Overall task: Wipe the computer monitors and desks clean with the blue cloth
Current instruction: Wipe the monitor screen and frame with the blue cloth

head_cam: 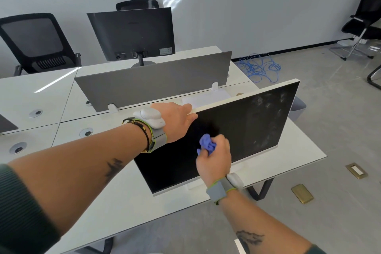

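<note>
A white-framed monitor (243,130) with a black screen stands on the near white desk (123,202). My left hand (177,121) grips its top edge near the left corner, thumb on the screen side. My right hand (214,161) holds a crumpled blue cloth (207,145) against the middle of the screen. Pale smudges show on the screen's right part. A second, dark monitor (134,33) stands on the far desk with its back to me.
A grey divider panel (152,82) runs between the desks. Black chairs stand at the back left (35,43) and far right (367,18). Blue cable (259,67) lies tangled on the floor. Brass floor plates (302,193) sit right of the desk.
</note>
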{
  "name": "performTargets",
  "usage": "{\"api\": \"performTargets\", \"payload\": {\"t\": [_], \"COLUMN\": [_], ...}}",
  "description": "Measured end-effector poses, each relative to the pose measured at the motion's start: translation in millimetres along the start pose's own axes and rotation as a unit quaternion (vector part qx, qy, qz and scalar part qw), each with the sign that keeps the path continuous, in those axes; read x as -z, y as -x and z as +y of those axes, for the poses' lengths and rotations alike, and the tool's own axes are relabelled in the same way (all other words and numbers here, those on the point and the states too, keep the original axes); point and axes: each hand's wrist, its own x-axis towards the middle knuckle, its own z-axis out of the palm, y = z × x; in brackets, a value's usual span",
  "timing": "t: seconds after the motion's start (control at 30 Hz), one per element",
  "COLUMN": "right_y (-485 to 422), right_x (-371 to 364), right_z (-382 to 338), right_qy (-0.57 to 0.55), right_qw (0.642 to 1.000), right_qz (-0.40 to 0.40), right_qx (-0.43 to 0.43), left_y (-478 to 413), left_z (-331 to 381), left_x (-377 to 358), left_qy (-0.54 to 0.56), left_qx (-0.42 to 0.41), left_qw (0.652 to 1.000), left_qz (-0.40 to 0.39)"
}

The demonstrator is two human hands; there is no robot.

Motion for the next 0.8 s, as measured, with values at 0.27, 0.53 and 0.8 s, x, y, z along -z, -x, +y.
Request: {"api": "performTargets", "payload": {"t": [0.27,0.53,0.8], "right_y": [-38,-3,2], "right_x": [32,16,10], "right_z": [-34,-18,-83], "right_qy": [-0.076,-0.044,-0.084], "right_qw": [0.983,0.998,0.99], "right_qz": [0.161,-0.016,0.095], "right_qx": [-0.048,-0.048,0.057], "left_y": [-1,5,12], "left_z": [6,-7,-47], "left_x": [3,9,31], "left_qy": [0.003,0.077,0.238], "left_qx": [-0.012,-0.004,0.083], "left_qw": [1.0,0.997,0.961], "left_qz": [-0.008,-0.03,-0.118]}}
